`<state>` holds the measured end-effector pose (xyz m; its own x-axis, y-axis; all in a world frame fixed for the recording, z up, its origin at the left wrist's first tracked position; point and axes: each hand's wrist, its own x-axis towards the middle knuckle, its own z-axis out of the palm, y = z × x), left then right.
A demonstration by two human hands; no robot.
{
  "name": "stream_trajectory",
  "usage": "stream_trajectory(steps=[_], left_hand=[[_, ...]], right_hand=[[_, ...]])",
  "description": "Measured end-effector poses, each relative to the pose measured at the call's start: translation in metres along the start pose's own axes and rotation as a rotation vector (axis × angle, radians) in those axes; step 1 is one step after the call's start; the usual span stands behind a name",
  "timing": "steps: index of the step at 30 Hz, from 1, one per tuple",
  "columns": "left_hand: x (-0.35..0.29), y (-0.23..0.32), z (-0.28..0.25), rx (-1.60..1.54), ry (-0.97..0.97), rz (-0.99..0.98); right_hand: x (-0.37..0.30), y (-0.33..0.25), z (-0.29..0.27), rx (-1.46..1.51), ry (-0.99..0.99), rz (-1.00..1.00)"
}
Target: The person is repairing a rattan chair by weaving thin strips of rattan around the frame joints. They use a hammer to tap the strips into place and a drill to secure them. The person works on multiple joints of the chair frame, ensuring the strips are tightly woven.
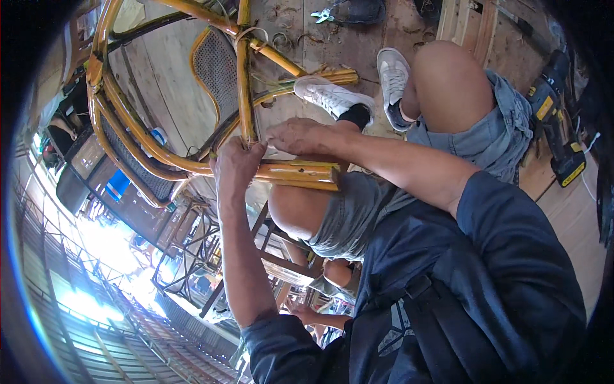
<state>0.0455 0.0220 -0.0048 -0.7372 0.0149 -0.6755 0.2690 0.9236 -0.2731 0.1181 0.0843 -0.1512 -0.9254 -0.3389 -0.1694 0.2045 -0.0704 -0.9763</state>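
Observation:
A glossy yellow-brown rattan chair frame (pixel 244 83) lies tilted across my lap and the floor, its curved poles reaching to the upper left. My left hand (pixel 236 165) is closed around the frame at a joint, where an upright pole meets a bundle of poles (pixel 297 176) over my knee. Just right of that joint, my right hand (pixel 297 136) has its fingers pinched together. Whatever they hold is too small or hidden to make out. A thin loose strip (pixel 254 32) curls around the upright pole farther up. Behind the poles shows a woven cane panel (pixel 216 70).
On the right lies a yellow-and-black cordless drill (pixel 551 112). Light-handled hand shears (pixel 323 15) rest on the wooden floor at the top, among curled shavings. Long wooden boards (pixel 470 29) lie at the upper right. Another person's arm (pixel 326 318) shows below, beyond my left arm.

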Motion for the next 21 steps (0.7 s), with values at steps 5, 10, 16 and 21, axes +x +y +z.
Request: stream_trajectory(steps=[5,10,16,21], left_hand=[[0.013,-0.019,0.010,-0.001,0.038,0.060],[0.012,-0.007,0.003,0.014,-0.009,0.014],[0.011,-0.005,0.003,-0.007,-0.027,-0.006],[0.009,-0.012,0.000,-0.075,-0.030,0.001]], right_hand=[[-0.007,-0.012,-0.005,0.194,0.082,0.149],[-0.015,-0.017,-0.001,0.250,0.198,0.134],[-0.018,-0.017,0.000,0.235,0.244,0.081],[-0.021,-0.014,-0.008,0.226,0.117,0.021]])
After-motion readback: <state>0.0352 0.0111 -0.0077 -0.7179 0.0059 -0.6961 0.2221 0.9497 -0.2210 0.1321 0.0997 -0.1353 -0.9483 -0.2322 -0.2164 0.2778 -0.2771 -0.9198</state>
